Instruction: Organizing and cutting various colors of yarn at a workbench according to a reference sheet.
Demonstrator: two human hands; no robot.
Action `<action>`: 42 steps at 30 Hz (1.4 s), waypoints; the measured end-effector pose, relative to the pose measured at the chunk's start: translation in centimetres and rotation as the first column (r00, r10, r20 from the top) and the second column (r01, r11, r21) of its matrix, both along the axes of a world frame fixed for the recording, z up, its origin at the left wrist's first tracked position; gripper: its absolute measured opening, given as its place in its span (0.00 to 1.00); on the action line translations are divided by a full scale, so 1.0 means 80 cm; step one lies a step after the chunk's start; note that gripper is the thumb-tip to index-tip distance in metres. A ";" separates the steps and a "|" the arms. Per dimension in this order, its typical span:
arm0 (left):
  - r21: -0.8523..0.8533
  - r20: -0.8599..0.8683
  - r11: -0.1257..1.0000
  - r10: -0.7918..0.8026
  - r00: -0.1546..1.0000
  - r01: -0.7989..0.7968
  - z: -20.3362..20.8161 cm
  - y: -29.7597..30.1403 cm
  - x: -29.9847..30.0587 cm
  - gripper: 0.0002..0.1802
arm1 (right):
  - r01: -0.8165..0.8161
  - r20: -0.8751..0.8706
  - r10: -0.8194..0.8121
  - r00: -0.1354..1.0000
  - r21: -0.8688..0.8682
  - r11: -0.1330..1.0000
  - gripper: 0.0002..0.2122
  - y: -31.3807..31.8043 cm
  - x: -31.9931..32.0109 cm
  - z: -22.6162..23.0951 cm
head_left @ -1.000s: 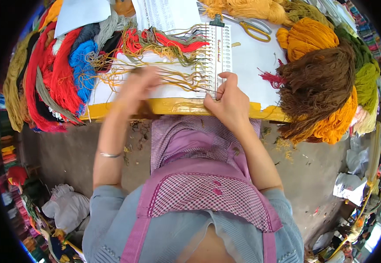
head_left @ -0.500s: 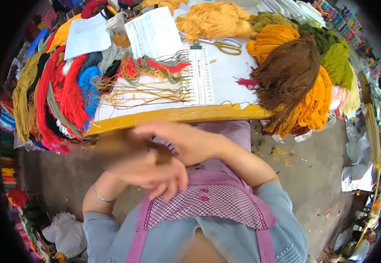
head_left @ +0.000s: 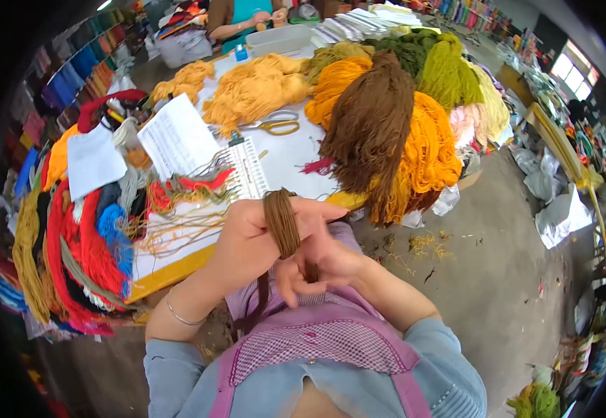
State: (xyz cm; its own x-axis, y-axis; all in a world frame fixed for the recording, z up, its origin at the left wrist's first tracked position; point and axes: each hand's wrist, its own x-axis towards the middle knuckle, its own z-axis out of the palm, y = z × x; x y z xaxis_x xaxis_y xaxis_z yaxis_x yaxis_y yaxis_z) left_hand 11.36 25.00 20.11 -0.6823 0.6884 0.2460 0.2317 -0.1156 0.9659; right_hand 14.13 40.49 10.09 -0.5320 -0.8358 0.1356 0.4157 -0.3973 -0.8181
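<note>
A band of brown yarn (head_left: pixel 282 223) is wrapped round my left hand (head_left: pixel 241 233), which is raised in front of the table's edge. One finger of that hand stretches to the right beyond the wraps. Pressed close below and beside it is my right hand (head_left: pixel 334 258), slightly smeared, its fingers curled with a bit of brown yarn showing between them. More brown strands hang down past my left wrist over the pink apron (head_left: pixel 324 334). A large brown hank (head_left: pixel 369 115) lies on orange hanks (head_left: pixel 432 157) at the table's right end.
A punched card (head_left: pixel 247 167) holding thread samples lies on the table beside gold-handled scissors (head_left: pixel 278 127). Paper sheets (head_left: pixel 179 136) and red hanks (head_left: pixel 97 240) are at left. Pale orange yarn (head_left: pixel 254 87) sits farther back. Across the table stands another person (head_left: pixel 243 17).
My view has lifted and turned right, bringing the table's far side and another person into sight. The blurred brown yarn now shows clearly as wraps round my left hand, and my hands are closer together.
</note>
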 end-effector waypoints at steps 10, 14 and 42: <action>-0.370 -0.633 0.886 -0.019 0.774 -0.281 0.012 0.081 -0.109 0.13 | 0.850 -0.460 -0.763 0.455 -0.029 0.525 0.38 0.078 -0.026 0.069; -0.229 0.092 0.950 -0.196 0.976 0.212 0.058 0.119 -0.192 0.15 | 0.945 -0.460 -0.826 0.325 0.187 0.268 0.12 0.159 -0.029 0.048; -0.463 0.454 0.846 0.482 0.749 -0.263 -0.096 0.237 -0.383 0.50 | 0.745 -0.819 -0.190 0.541 0.572 -0.345 0.21 0.310 -0.232 0.041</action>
State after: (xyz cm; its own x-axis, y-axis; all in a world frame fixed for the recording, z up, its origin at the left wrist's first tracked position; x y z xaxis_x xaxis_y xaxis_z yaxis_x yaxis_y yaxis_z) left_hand -19.25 43.99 12.47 -0.8421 0.3099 -0.4415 -0.3828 0.2332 0.8939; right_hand -4.40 65.26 13.40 -0.9632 0.2646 -0.0480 0.2490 0.8102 -0.5306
